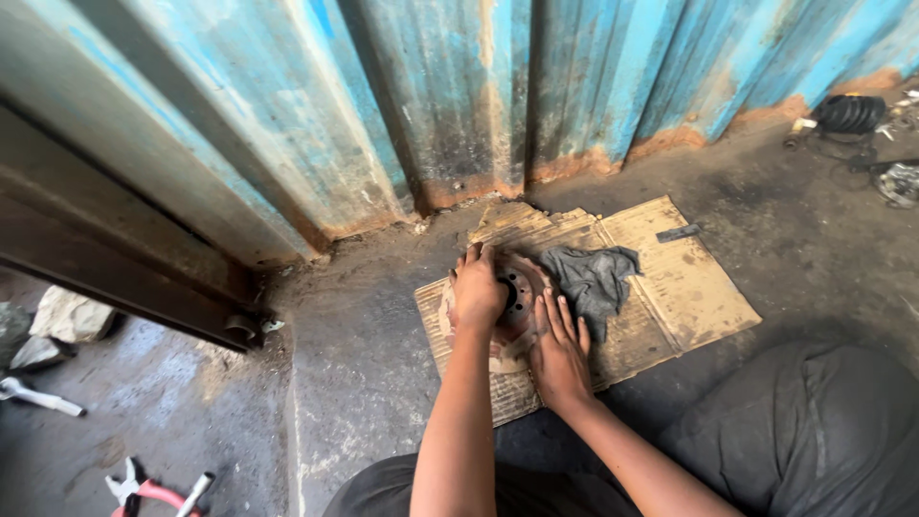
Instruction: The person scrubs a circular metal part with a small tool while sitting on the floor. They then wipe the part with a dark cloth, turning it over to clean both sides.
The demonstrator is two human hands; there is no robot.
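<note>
On the cardboard (670, 287), rusty brake disc (517, 292) under both flat, open hands: left hand (477, 287), right hand (557, 349).

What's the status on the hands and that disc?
Left hand flat on rusty brake disc. Right hand pressing its near edge. Grey rag touching disc on cardboard.
</note>
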